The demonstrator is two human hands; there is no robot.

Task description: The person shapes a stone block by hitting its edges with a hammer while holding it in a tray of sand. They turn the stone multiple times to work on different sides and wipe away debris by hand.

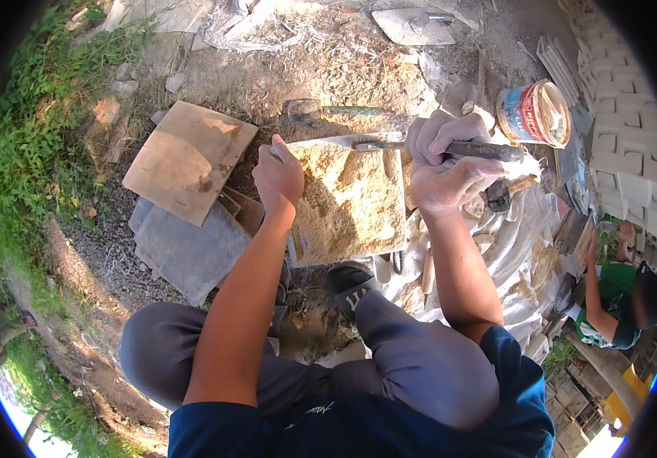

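In front of my knees lies a square slab (pixel 347 206) with a rough, sandy yellow-brown top and paler edges. My left hand (pixel 280 179) is closed at its far left corner, and a small greyish bit shows at the fingers; what they hold cannot be made out. Pale dust coats my right hand (pixel 447 160), raised over the far right corner. It grips a hand tool with a dark handle (pixel 489 151) sticking out to the right and a narrow metal part (pixel 378 145) pointing left along the slab's far edge. The tool's exact kind is unclear.
Beyond the slab lies a green-handled tool with a flat metal head (pixel 304 111). Square boards (pixel 191 156) and a grey tile (pixel 191 248) are stacked left. A bucket (pixel 534 113) stands far right near white sheeting (pixel 508 244). Another person (pixel 611 309) works at right.
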